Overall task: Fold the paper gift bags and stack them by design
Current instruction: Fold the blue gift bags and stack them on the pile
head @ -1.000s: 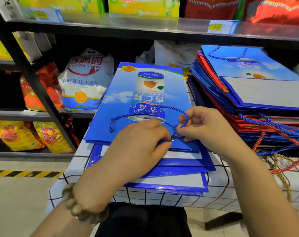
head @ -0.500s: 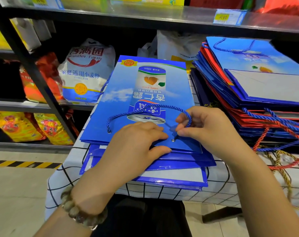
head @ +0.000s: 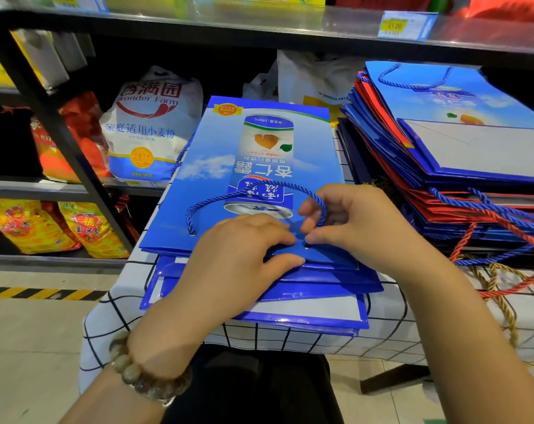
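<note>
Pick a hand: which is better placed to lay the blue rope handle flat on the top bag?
Right. The right hand pinches the blue rope handle near its eyelet. The left hand rests on the near edge of the top bag and is probably best left steadying it.

Bright, even light falls from overhead. Glare streaks the metal shelf [head: 259, 21] at twelve o'clock. Edges bow and soften.

Two hands rested on a flat blue gift bag [head: 259, 154].
The left hand [head: 238, 255] pressed its near edge; the right hand [head: 360, 228] pinched the blue rope handle [head: 229, 197].
</note>
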Demonstrator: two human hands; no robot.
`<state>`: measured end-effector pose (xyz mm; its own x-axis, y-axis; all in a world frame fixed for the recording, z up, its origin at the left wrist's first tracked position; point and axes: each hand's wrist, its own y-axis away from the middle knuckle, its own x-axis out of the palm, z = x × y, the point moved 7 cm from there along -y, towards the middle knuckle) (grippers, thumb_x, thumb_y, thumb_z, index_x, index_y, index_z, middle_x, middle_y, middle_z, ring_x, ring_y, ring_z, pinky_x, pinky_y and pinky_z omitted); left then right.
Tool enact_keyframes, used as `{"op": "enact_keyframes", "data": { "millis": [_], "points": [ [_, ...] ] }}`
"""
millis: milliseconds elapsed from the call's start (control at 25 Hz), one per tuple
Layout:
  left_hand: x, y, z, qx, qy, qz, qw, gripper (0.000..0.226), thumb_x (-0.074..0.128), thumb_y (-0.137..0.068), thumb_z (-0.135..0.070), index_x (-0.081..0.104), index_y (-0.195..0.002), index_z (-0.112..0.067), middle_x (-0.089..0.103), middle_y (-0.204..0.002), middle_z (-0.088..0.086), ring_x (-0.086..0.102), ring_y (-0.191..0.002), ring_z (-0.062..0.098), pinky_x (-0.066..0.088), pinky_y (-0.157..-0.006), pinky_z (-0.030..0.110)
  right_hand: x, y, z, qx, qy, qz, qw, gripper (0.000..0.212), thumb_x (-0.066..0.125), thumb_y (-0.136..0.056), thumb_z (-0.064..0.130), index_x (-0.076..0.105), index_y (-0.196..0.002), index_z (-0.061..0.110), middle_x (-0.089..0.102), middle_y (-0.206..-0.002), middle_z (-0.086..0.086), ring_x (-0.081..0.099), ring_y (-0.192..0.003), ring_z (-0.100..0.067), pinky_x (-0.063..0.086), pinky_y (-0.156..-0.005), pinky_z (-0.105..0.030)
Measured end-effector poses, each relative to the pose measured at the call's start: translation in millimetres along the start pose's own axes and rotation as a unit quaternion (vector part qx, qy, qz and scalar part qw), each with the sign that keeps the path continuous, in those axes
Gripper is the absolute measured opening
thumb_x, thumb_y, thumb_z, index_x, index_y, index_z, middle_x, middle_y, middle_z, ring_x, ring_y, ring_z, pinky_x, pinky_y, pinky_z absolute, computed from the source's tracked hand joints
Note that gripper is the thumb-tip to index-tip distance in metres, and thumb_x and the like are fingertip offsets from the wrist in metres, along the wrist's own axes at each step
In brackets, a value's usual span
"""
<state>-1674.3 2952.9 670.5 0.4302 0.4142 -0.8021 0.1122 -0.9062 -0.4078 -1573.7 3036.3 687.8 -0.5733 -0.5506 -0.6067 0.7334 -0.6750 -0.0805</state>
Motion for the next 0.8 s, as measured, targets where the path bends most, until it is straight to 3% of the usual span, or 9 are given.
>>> {"op": "enact_keyframes", "data": {
  "millis": [120, 280, 440, 520, 640, 720, 800],
  "points": [
    [1, -1, 3, -0.031, 0.025, 0.012, 0.999, 0.045, 0.042, -0.073, -0.060, 0.072, -0.088, -0.029, 0.068, -0.089, -0.016, 0.052, -0.090, 0.003, 0.052, -0.067, 0.032, -1, 4, -6, -0.013, -0.001, -0.038, 0.999, 0.039, 0.075, -0.070, 0.000, 0.060, -0.078, 0.035, 0.068, -0.070, 0.005, 0.066, -0.070, -0.015, 0.054, -0.076, -0.030],
    [-5, -3, 0, -0.059, 0.019, -0.002, 0.998, 0.033, 0.048, -0.075, -0.056, 0.070, -0.080, -0.032, 0.067, -0.084, -0.015, 0.056, -0.081, 0.005, 0.048, -0.064, 0.031, 1, 17, -11, -0.025, -0.033, -0.063, 0.997, 0.016, 0.066, -0.082, 0.011, 0.066, -0.087, 0.027, 0.073, -0.080, 0.001, 0.067, -0.081, -0.010, 0.051, -0.077, -0.023],
    [-12, -12, -8, -0.041, -0.040, -0.033, 0.998, 0.032, 0.048, -0.076, -0.056, 0.066, -0.072, -0.029, 0.064, -0.076, -0.010, 0.058, -0.071, 0.012, 0.039, -0.052, 0.025, 2, 26, -8, -0.037, -0.011, 0.000, 0.999, 0.035, 0.059, -0.086, 0.001, 0.059, -0.100, 0.034, 0.070, -0.090, 0.015, 0.063, -0.089, 0.005, 0.045, -0.078, -0.008],
    [-20, -9, -15, -0.004, -0.062, -0.098, 0.993, 0.031, 0.051, -0.077, -0.050, 0.061, -0.064, -0.024, 0.059, -0.070, -0.008, 0.052, -0.064, 0.012, 0.027, -0.052, 0.018, 1, 24, -13, -0.036, 0.010, -0.003, 0.999, 0.031, 0.056, -0.088, 0.003, 0.061, -0.111, 0.023, 0.070, -0.092, 0.015, 0.064, -0.090, 0.000, 0.049, -0.082, -0.017],
    [-25, 3, -28, 0.032, -0.085, -0.171, 0.981, 0.032, 0.055, -0.081, -0.039, 0.062, -0.059, -0.017, 0.060, -0.073, -0.001, 0.055, -0.068, 0.020, 0.029, -0.064, 0.028, 2, 22, -18, -0.042, 0.018, -0.034, 0.998, 0.031, 0.054, -0.090, 0.007, 0.059, -0.119, 0.018, 0.073, -0.090, 0.007, 0.066, -0.085, -0.018, 0.050, -0.082, -0.036],
    [-15, 4, -35, 0.025, -0.149, -0.142, 0.978, 0.033, 0.053, -0.079, -0.040, 0.067, -0.059, -0.018, 0.064, -0.077, 0.001, 0.060, -0.072, 0.025, 0.028, -0.068, 0.033, 1, 23, -19, -0.047, 0.002, -0.054, 0.997, 0.034, 0.055, -0.090, 0.006, 0.057, -0.121, 0.020, 0.073, -0.090, 0.001, 0.066, -0.086, -0.018, 0.050, -0.084, -0.035],
    [3, 0, -35, -0.004, -0.207, -0.069, 0.976, 0.029, 0.057, -0.075, -0.039, 0.070, -0.060, -0.017, 0.067, -0.076, 0.002, 0.062, -0.073, 0.026, 0.033, -0.069, 0.035, 3, 24, -20, -0.049, -0.014, -0.066, 0.997, 0.036, 0.055, -0.089, 0.004, 0.058, -0.120, 0.022, 0.072, -0.091, 0.002, 0.066, -0.087, -0.006, 0.050, -0.084, -0.023]
  ]
}}
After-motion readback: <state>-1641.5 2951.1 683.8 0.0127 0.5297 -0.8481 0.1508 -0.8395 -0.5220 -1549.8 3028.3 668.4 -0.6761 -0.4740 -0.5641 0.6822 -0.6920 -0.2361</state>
